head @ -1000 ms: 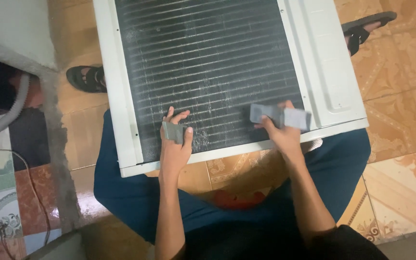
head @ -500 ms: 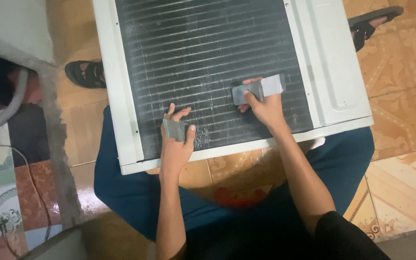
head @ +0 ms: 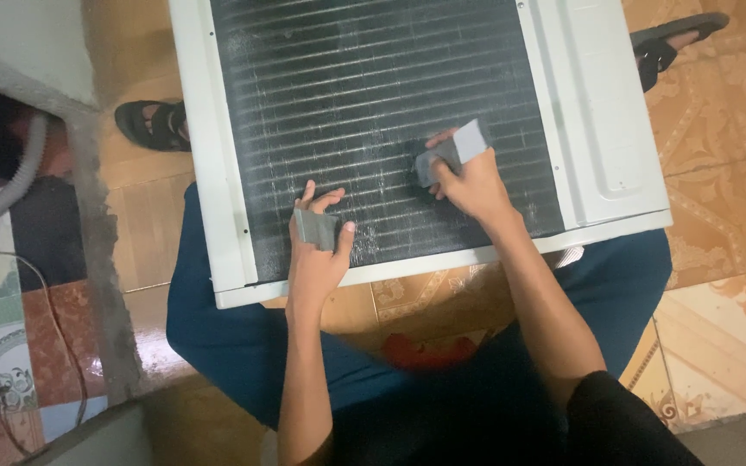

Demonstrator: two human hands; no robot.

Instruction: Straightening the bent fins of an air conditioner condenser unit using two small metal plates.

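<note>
A white air-conditioner unit (head: 602,129) lies flat across my lap, its dark finned coil (head: 364,95) facing up. My left hand (head: 317,255) rests near the coil's lower edge and grips a small grey block-shaped tool (head: 314,228) pressed on the fins. My right hand (head: 472,181) holds a longer grey comb-like tool (head: 452,152) against the fins at the coil's middle right. Pale scuffed streaks mark the fins between and around both hands.
My legs in dark blue trousers (head: 209,336) sit under the unit, with sandalled feet at the upper left (head: 153,125) and upper right (head: 671,39). A grey hose (head: 6,194) and a rough concrete edge (head: 101,285) lie left. Patterned tiles (head: 727,259) cover the floor.
My right hand has slid the grey tool from the coil's lower right corner up and leftward toward the middle. My left hand has stayed near the lower edge.
</note>
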